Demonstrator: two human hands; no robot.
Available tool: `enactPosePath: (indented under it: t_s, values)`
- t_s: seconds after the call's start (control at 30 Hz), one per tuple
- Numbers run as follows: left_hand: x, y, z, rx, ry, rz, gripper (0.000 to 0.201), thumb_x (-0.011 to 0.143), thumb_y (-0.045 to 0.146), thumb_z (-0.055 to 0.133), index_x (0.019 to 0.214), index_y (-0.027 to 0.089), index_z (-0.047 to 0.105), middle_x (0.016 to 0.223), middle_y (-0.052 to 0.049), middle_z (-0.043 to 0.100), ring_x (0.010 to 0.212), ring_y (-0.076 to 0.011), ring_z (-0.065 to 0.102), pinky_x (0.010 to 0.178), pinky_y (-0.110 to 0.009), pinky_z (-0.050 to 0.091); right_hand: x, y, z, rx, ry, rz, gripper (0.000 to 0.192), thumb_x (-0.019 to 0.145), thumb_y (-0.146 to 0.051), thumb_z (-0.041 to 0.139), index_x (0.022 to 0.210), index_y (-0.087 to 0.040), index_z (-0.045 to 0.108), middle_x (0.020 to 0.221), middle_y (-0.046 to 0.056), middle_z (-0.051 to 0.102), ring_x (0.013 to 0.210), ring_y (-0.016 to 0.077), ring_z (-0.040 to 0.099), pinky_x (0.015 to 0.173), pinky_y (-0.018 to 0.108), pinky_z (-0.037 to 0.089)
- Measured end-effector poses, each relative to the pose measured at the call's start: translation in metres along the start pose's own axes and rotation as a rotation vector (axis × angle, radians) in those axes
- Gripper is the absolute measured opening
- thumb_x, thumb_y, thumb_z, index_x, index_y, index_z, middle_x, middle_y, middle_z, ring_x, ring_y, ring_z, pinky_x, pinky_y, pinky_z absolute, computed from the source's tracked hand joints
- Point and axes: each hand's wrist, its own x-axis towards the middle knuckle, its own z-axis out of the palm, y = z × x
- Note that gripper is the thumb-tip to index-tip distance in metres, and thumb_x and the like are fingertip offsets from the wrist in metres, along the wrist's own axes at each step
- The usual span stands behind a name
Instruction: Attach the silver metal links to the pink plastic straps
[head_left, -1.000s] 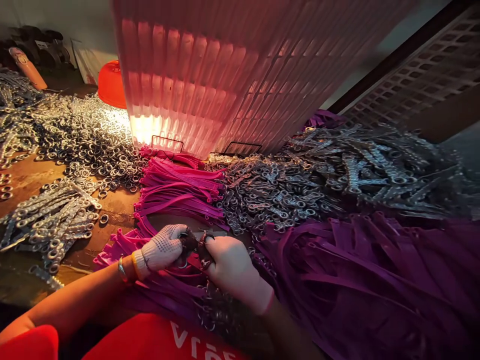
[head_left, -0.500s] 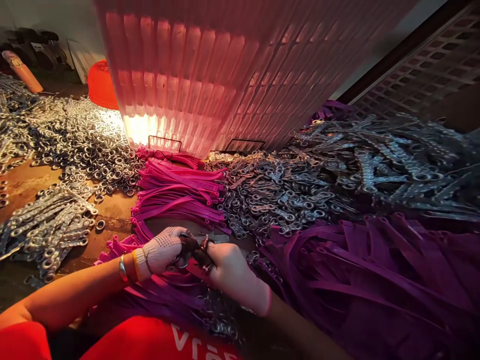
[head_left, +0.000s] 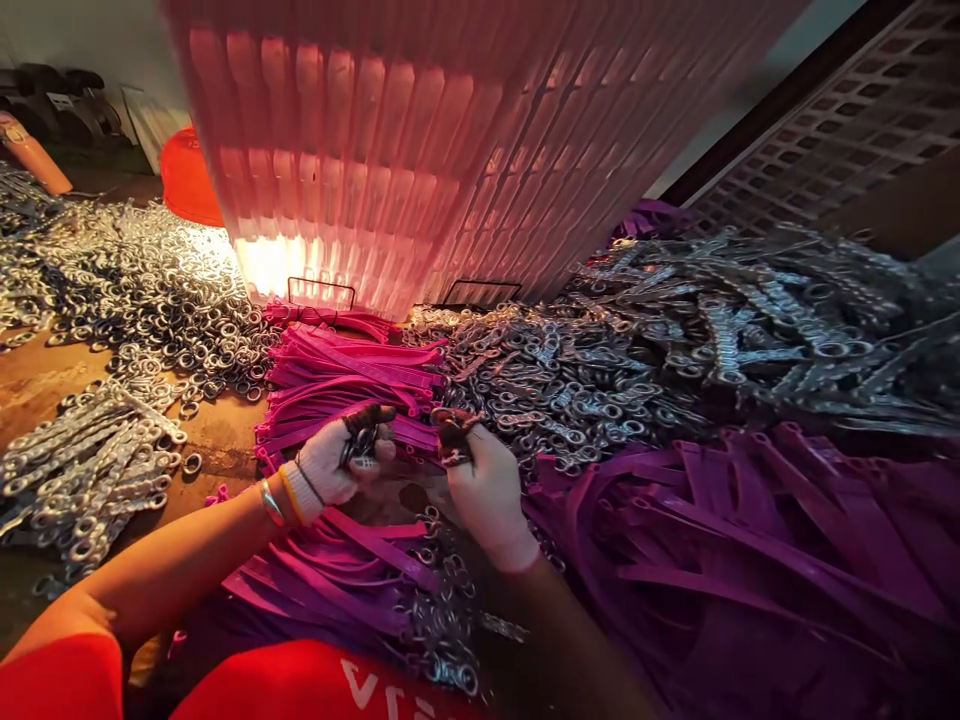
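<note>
My left hand (head_left: pixel 337 462), in a white dotted glove with blackened fingertips, is curled around what look like small metal rings (head_left: pixel 363 440). My right hand (head_left: pixel 486 490), also gloved and stained dark at the fingers, is closed in a pinch; whatever it grips is hidden. A gap separates the two hands. Just beyond them lies a stack of pink straps (head_left: pixel 349 380). More purple-pink straps (head_left: pixel 337 575), with metal pieces (head_left: pixel 446 625) at their right ends, lie below my hands.
Loose metal rings (head_left: pixel 165 290) are heaped at left near a red lamp (head_left: pixel 189 178). Linked metal strips (head_left: pixel 86 470) lie in front of them. A ribbed translucent panel (head_left: pixel 360 180) stands behind. More metal pieces (head_left: pixel 585 370) and a large purple strap pile (head_left: pixel 750 560) fill the right.
My hands were together over the straps; now they are apart and farther from my body. The strap bundle and metal pieces below them show more fully. The view has shifted slightly.
</note>
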Motion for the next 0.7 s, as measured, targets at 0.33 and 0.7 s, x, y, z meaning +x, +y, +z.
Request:
enactPosePath:
  t_s: [0.33,0.7]
  values:
    - [-0.005,-0.002,0.005,0.275,0.112,0.066,0.016,0.076,0.022,0.073,0.081,0.014,0.061,0.054,0.005,0.046,0.039,-0.0044,0.041,0.032,-0.011,0.016,0.055,0.006,0.010,-0.327,-0.174,-0.047,0.026,0.074,-0.009,0.050,0.090,-0.010,0.071,0.113,0.019,0.067,0.103,0.0279,0.059,0.095,0.042,0.045]
    - [-0.058,-0.015,0.020,1.237,-0.064,0.470,0.029,0.078,0.021,0.067,0.105,0.016,0.077,0.091,-0.006,0.074,0.074,-0.0154,0.063,0.063,-0.022,0.048,-0.041,-0.048,-0.023,0.643,-0.352,0.154,0.022,0.088,-0.028,0.054,0.101,-0.019,0.070,0.097,0.005,0.070,0.088,0.0190,0.063,0.079,0.031,0.053]
